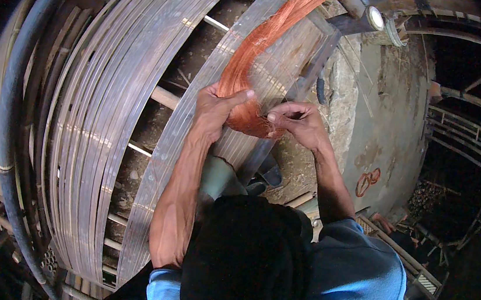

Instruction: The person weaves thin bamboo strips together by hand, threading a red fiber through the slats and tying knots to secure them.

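Wooden frame of crossbars, curved grey strips lying across it

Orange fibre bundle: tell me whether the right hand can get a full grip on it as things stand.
Probably yes. The right hand is already at the lower end of the orange fibre bundle, fingertips pinching it, with nothing between them. The left hand clasps the same bundle just beside it, which leaves little free length there.

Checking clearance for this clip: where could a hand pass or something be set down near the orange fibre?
Free: the bare concrete slab right of the right hand. Open gaps between the curved strip bands left of the left hand would pass a hand. Crowded: both hands' grip on the orange fibre bundle.
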Motion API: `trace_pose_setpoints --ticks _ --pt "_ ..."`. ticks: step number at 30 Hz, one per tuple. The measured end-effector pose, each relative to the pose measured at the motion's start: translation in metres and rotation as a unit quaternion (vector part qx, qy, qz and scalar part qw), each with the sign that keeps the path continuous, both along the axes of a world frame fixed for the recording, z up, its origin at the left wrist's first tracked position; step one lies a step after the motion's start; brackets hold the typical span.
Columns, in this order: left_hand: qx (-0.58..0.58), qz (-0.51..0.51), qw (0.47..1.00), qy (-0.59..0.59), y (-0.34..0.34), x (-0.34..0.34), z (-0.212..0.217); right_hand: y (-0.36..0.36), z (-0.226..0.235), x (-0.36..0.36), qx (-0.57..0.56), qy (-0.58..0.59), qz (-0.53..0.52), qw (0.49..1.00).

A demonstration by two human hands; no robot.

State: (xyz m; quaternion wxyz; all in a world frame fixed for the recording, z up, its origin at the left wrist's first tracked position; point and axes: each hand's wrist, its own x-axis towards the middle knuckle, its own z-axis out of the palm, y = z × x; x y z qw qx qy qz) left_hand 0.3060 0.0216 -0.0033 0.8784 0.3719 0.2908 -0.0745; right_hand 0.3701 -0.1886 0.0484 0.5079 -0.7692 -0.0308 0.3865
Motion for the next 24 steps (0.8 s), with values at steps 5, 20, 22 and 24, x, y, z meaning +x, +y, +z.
trace_pose_setpoints --ticks 5,20,22,24 --pt "0.002 0.023 1.000 -0.010 -0.001 0.000 0.000 -0.010 -0.001 0.007 -0.002 -0.070 0.033 0.997" --pt "0.625 0.059 0.771 -0.110 -0.010 0.003 0.042 0.012 0.101 0.026 0.224 -0.057 -0.091 0.969" --pt "0.263 -0.035 0.938 -0.225 -0.012 0.000 0.085 0.048 0.112 0.016 0.221 -0.018 -0.109 0.969" --pt "0.091 0.015 0.956 -0.277 -0.028 0.000 0.099 0.059 0.109 0.025 0.302 0.036 -0.057 0.951"
